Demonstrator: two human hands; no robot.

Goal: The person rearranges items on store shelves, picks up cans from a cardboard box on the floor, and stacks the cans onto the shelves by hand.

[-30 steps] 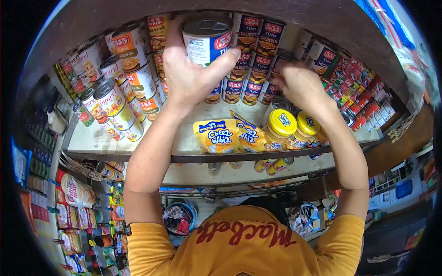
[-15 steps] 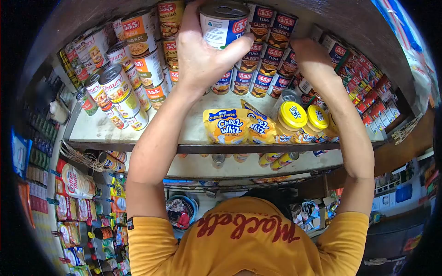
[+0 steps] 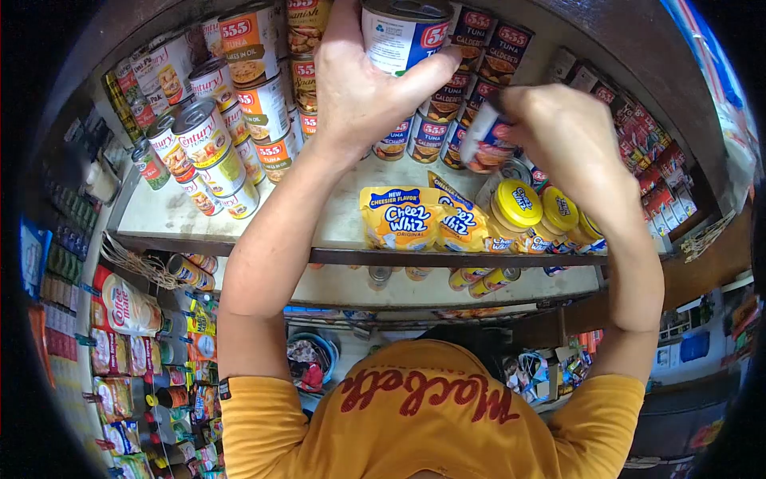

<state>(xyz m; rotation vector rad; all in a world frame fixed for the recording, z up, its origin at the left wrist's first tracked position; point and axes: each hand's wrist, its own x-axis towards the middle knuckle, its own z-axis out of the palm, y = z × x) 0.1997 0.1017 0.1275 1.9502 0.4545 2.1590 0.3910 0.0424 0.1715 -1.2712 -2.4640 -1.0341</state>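
My left hand (image 3: 375, 92) is wrapped round a white and blue 555 tuna can (image 3: 400, 36), held upright near the top of the shelf. On the right, my right hand (image 3: 554, 120) grips another 555 can (image 3: 487, 142), which is tilted and blurred by motion. Behind it stand stacked 555 Caldereta cans (image 3: 504, 54). Below my hands, Cheez Whiz pouches (image 3: 401, 218) and yellow-lidded jars (image 3: 519, 203) line the shelf's front. My right fingertips are partly hidden behind the hand.
Century tuna cans (image 3: 209, 144) and 555 Flakes in Oil cans (image 3: 263, 112) are stacked at the left of the shelf (image 3: 335, 255). Small red cartons (image 3: 658, 199) stand at the right. Hanging packets (image 3: 128, 303) fill the lower left, and a lower shelf holds more cans.
My right hand has come from deep among the right-hand stacks towards the front, with a can now visible in it. My left hand still holds its can, a little further right in view.
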